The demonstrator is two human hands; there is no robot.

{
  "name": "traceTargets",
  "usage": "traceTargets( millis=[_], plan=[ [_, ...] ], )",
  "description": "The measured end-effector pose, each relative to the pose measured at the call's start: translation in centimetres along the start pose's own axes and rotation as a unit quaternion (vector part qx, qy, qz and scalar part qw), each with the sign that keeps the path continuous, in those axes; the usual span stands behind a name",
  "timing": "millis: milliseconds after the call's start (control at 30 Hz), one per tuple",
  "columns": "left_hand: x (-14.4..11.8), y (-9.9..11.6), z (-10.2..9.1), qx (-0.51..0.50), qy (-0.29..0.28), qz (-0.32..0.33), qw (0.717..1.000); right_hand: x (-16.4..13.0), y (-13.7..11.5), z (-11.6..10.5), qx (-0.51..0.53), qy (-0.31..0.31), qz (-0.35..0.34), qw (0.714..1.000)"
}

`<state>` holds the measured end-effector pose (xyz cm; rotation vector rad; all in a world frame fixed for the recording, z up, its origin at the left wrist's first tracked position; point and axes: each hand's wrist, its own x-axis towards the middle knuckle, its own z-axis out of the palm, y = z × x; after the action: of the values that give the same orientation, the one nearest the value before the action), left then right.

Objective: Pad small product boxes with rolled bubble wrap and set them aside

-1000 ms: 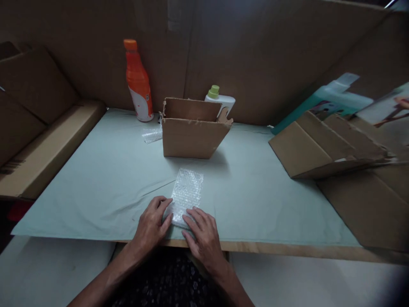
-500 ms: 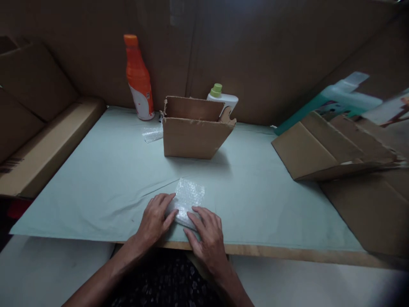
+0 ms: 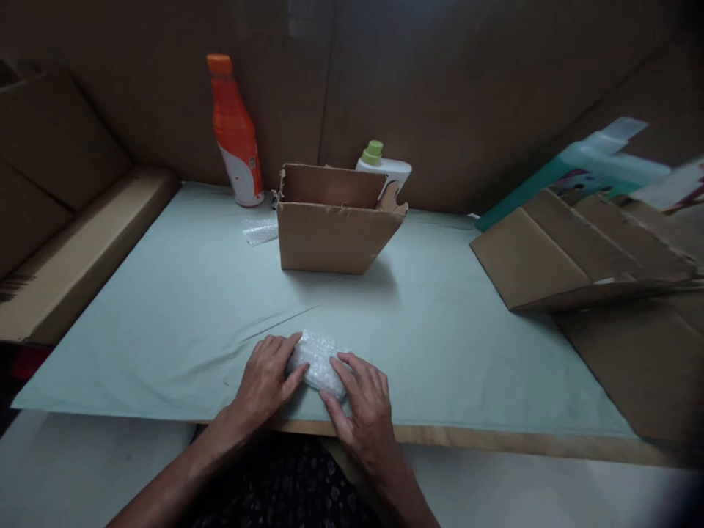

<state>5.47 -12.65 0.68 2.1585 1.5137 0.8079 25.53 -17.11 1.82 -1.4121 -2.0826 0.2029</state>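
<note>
A small bundle of bubble wrap (image 3: 317, 364) lies near the front edge of the cloth-covered table. My left hand (image 3: 269, 374) grips its left end, with the thumb on the near side and the fingers over the top. At the right end, my right hand (image 3: 360, 400) holds it between thumb and fingers. Whatever is inside the wrap cannot be made out. Beyond my hands stands a small cardboard box (image 3: 324, 238) with its top open and torn edges. A loose strip of bubble wrap (image 3: 260, 231) lies at the left of that box.
Behind the box stand an orange bottle (image 3: 236, 139) and a white bottle with a green cap (image 3: 388, 169). On the right are a tilted carton (image 3: 531, 260) and teal liquid bottles (image 3: 572, 165). A long cardboard box (image 3: 93, 249) borders the pale green cloth (image 3: 165, 308) on the left.
The flat tail of bubble wrap has been rolled in, so the bundle is now shorter and thicker. Both hands stay at its ends, the right slightly farther right.
</note>
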Motion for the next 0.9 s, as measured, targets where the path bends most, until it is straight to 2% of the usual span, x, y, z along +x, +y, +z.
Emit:
traceTargets(
  millis=[100,167,233,300,367,433,500,600,667,833,900],
  plan=[
    [0.5,0.0,0.3,-0.038,0.032,-0.033,0.998,0.5,0.4,0.5,0.000,-0.043,-0.006,0.999],
    [-0.1,0.3,0.2,-0.126,0.044,-0.087,0.987,0.9,0.8,0.8,0.032,-0.022,0.023,0.999],
    [-1.1,0.7,0.0,-0.227,0.034,-0.160,0.960,1.2,1.1,1.0,0.098,0.018,0.091,0.991],
    [-1.9,1.5,0.0,-0.320,-0.002,-0.208,0.924,1.4,0.9,1.2,0.195,0.028,0.177,0.964],
    [-2.1,2.4,0.1,-0.393,-0.044,-0.215,0.893,1.4,0.2,1.3,0.305,-0.001,0.234,0.923],
    [-1.8,3.1,0.2,-0.437,-0.059,-0.212,0.872,1.3,-0.4,1.4,0.380,-0.038,0.247,0.891],
    [-1.2,3.4,0.1,-0.455,-0.047,-0.214,0.863,1.1,-0.4,1.2,0.390,-0.050,0.232,0.890],
    [-0.2,3.5,-0.6,-0.437,-0.054,-0.196,0.876,1.1,0.8,-0.1,0.365,-0.045,0.198,0.909],
    [0.3,3.4,-1.1,-0.399,-0.099,-0.160,0.898,1.7,1.8,-1.4,0.370,-0.060,0.180,0.910],
    [1.5,2.9,-2.1,-0.254,-0.220,-0.030,0.941,4.3,2.6,-4.0,0.348,-0.148,0.128,0.917],
    [2.9,2.3,-2.9,-0.184,-0.197,0.042,0.962,5.1,2.9,-4.3,0.333,-0.146,0.129,0.923]
  ],
)
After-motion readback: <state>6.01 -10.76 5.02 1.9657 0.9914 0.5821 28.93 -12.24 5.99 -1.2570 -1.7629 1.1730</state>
